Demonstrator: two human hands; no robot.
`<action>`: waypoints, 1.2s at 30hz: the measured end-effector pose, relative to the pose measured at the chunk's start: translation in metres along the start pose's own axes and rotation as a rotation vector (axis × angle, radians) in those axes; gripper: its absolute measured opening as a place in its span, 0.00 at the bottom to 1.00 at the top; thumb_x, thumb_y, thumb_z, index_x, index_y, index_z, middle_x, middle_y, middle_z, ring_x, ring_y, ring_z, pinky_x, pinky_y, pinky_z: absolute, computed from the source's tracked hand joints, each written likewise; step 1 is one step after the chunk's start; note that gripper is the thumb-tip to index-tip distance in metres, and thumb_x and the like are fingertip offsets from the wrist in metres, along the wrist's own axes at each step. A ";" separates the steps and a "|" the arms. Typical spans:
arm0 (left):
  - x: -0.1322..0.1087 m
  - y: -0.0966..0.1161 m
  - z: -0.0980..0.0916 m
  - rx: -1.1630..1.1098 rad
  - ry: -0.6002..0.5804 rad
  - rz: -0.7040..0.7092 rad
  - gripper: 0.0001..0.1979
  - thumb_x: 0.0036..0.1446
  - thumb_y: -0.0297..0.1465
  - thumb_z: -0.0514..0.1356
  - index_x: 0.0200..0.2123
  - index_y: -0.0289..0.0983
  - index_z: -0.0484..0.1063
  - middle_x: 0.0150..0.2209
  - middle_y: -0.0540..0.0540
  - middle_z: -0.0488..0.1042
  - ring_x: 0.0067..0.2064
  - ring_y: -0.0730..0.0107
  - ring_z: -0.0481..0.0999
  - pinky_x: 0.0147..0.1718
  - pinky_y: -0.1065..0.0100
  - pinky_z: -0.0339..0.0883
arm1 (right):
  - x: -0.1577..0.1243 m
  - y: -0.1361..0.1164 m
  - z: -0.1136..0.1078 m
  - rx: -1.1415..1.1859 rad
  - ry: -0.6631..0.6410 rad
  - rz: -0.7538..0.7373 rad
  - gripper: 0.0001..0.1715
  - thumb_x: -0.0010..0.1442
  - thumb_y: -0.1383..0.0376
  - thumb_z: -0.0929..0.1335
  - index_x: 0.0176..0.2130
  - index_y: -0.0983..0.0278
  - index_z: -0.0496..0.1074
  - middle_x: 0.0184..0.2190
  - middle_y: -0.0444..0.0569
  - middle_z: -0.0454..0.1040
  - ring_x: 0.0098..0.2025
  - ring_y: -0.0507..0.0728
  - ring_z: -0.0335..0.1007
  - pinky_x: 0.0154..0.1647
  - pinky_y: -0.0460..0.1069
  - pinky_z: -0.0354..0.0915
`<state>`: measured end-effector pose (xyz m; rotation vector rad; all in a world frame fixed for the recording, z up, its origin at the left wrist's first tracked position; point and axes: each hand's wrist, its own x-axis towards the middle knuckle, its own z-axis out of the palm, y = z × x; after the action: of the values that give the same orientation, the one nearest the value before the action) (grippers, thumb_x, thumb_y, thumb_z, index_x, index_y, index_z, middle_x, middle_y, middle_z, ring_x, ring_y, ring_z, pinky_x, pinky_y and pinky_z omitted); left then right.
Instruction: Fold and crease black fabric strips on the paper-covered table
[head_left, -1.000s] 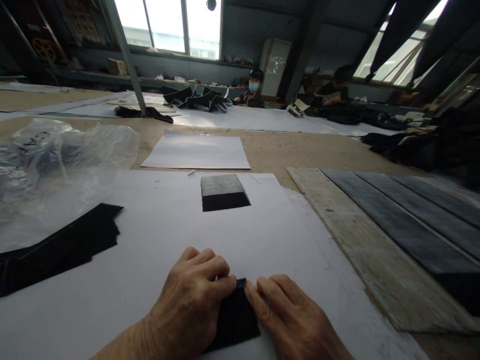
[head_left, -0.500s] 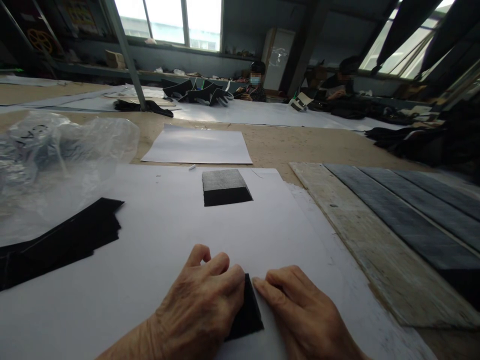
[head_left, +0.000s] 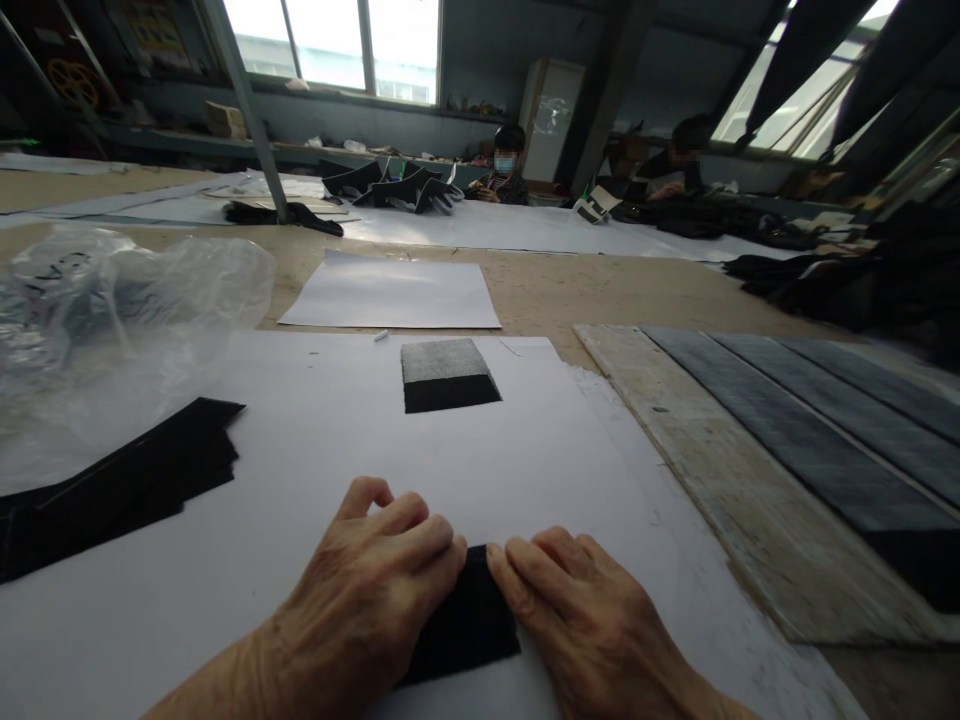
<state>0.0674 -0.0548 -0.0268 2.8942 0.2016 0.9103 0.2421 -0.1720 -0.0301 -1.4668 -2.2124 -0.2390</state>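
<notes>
Left hand (head_left: 375,590): fingers curled, tips down at the upper part of the black piece (head_left: 469,630), covering its left side; cannot tell if it pinches or only presses. Right hand (head_left: 592,620): fingers bent and close together, forefinger tip at the piece's upper right corner, rest of the hand along the right edge; pinch or press, cannot tell (thumb hidden). Black piece lies flat on the large white sheet (head_left: 315,480), bottom centre of view, between both hands.

Beyond them, same sheet: a grey-and-black piece (head_left: 450,378), grey part on the far side. White stick (head_left: 381,336) near the sheet's far edge. Smaller white sheet (head_left: 394,292) farther back on the tan bench (head_left: 570,290). Left side: fanned black strips (head_left: 127,480), clear plastic bag (head_left: 127,310) behind them. Right side: worn board (head_left: 675,450) carrying long dark panels (head_left: 817,430). Background: masked person (head_left: 506,185) at the far side.
</notes>
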 end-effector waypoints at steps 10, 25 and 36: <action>-0.011 -0.005 -0.004 -0.072 -0.034 0.084 0.14 0.64 0.22 0.44 0.34 0.29 0.68 0.28 0.46 0.66 0.30 0.68 0.59 0.29 0.63 0.49 | 0.006 0.001 0.002 0.020 0.016 -0.132 0.20 0.59 0.79 0.53 0.40 0.74 0.70 0.43 0.58 0.71 0.45 0.60 0.63 0.46 0.56 0.59; -0.014 -0.007 -0.003 -0.078 -0.024 0.108 0.16 0.64 0.22 0.43 0.30 0.31 0.66 0.29 0.46 0.66 0.30 0.68 0.60 0.31 0.62 0.52 | 0.026 -0.019 0.016 -0.104 0.007 -0.120 0.20 0.56 0.78 0.55 0.40 0.77 0.72 0.34 0.57 0.71 0.34 0.60 0.62 0.38 0.56 0.63; -0.029 -0.022 -0.020 -0.223 -0.076 0.058 0.12 0.62 0.20 0.44 0.39 0.30 0.66 0.28 0.46 0.64 0.29 0.69 0.59 0.27 0.67 0.57 | 0.024 -0.017 0.014 -0.207 -0.016 -0.180 0.22 0.59 0.77 0.54 0.44 0.79 0.71 0.35 0.58 0.72 0.37 0.61 0.65 0.41 0.56 0.65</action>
<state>0.0298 -0.0364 -0.0296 2.7333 0.0086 0.7744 0.2151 -0.1540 -0.0296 -1.3758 -2.3940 -0.5311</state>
